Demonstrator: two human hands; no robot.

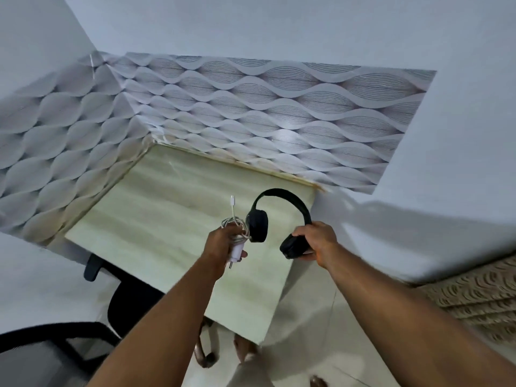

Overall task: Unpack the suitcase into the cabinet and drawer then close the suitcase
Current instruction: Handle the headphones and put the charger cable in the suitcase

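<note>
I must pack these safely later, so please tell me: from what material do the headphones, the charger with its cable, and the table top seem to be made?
Headphones: probably matte black plastic, with padded ear cups; no shine shows. Charger: seemingly glossy white plastic, with a metal pin at its lower end. Its coiled cable: white, bending easily, likely rubbery. Table top: pale wood-grain pattern, smooth, perhaps laminate.

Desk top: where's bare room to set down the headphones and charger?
The desk shows bare from the wallpapered back wall and left corner to its front edge. Only the patch under the left hand with the white charger and the right hand with the black headphones is hidden. A chair crowds the front-left edge.
</note>
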